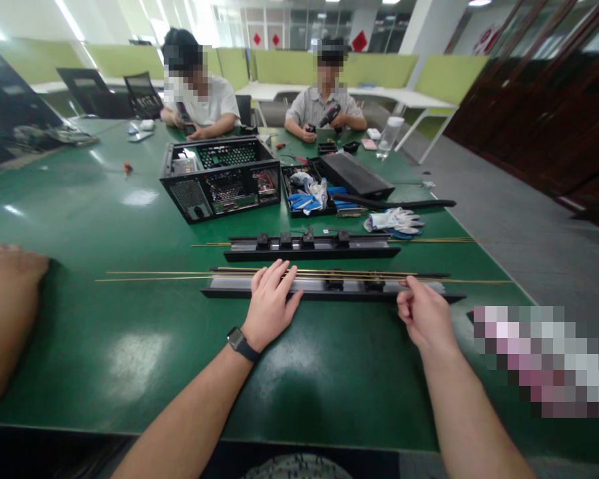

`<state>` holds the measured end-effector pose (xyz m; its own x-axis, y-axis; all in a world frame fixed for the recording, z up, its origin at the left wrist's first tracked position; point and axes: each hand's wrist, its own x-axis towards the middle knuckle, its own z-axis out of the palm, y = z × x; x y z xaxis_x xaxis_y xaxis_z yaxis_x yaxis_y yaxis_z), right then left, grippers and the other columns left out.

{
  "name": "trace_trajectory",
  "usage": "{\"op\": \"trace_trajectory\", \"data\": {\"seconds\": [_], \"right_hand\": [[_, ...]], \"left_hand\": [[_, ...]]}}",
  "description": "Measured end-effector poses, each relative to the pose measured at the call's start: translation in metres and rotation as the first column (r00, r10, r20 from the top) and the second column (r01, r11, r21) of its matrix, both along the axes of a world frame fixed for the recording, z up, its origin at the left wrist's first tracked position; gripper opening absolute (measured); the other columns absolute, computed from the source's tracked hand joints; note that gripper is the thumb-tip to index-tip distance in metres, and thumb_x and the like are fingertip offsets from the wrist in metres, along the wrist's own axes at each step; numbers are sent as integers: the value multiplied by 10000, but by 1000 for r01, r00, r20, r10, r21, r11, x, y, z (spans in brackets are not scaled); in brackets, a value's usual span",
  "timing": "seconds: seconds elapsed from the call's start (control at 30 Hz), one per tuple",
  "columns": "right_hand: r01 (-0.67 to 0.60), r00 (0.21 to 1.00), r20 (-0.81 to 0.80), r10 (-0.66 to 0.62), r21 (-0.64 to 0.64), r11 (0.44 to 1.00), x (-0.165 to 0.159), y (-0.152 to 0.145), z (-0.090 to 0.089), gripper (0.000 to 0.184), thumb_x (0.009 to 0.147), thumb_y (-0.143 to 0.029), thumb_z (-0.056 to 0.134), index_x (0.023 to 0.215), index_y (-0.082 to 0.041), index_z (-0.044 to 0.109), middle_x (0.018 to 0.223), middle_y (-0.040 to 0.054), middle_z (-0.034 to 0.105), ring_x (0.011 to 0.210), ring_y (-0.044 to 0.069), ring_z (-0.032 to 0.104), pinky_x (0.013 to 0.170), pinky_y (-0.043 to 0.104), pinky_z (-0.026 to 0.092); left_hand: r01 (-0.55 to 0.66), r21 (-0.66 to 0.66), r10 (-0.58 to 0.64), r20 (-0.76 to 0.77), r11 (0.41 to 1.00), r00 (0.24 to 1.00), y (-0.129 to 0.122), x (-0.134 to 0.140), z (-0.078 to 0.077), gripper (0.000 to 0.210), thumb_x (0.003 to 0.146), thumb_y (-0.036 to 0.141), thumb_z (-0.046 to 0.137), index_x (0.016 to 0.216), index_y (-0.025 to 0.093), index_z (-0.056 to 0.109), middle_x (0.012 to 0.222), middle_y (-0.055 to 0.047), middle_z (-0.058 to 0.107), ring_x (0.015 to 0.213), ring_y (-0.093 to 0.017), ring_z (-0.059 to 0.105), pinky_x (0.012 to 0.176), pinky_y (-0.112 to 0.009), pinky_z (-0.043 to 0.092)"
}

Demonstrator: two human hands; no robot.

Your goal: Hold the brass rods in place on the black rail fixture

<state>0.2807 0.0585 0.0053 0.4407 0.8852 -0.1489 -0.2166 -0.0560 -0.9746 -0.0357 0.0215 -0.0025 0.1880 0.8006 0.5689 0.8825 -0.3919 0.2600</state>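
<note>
While the left hand point(273, 297) lies spread over the rods point(150, 272) along the near rail point(349, 297) on the table point(329, 372), the right hand point(424, 309) curls at the rail's right end, whether pinching a rod one cannot tell.

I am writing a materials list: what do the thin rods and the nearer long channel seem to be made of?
Thin rods: probably brass or brass-coated metal, smooth; their yellow-gold colour suggests it.
Nearer long channel: perhaps aluminium, since its inside looks silvery; the black edges could be coated metal or plastic.
</note>
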Motion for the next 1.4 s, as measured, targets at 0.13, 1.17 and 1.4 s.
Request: {"op": "trace_trajectory", "data": {"seconds": [0.13, 1.17, 1.4], "right_hand": [[8, 1000, 5, -8, -6, 1000, -2, 0, 2, 360, 730, -466, 832, 826, -159, 671, 514, -20, 594, 312, 69, 398, 263, 167, 211], [-26, 1000, 5, 27, -66, 997, 3, 0, 5, 344, 746, -456, 833, 827, -166, 666, 519, -12, 600, 306, 71, 395, 260, 162, 208], [-37, 999, -4, 37, -33, 999, 4, 0, 3, 340, 745, -454, 822, 815, -160, 664, 515, -7, 598, 308, 69, 393, 265, 164, 199]], "left_hand": [[-2, -3, 2, -1, 1000, 1000, 0, 1, 1, 473, 1000, 348, 590, 1449, 207, 545, 1481, -146, 591, 1455, -300, 473, 1199, -506, 319], [-20, -40, 20, 10, 999, 1000, 0, 3, 3, 464, 999, 349, 586, 1440, 212, 541, 1490, -132, 583, 1462, -293, 460, 1219, -508, 294], [-15, -19, 15, 13, 1000, 1000, 0, 3, 2, 472, 993, 348, 588, 1448, 229, 543, 1488, -134, 585, 1460, -306, 464, 1213, -521, 297]]}}
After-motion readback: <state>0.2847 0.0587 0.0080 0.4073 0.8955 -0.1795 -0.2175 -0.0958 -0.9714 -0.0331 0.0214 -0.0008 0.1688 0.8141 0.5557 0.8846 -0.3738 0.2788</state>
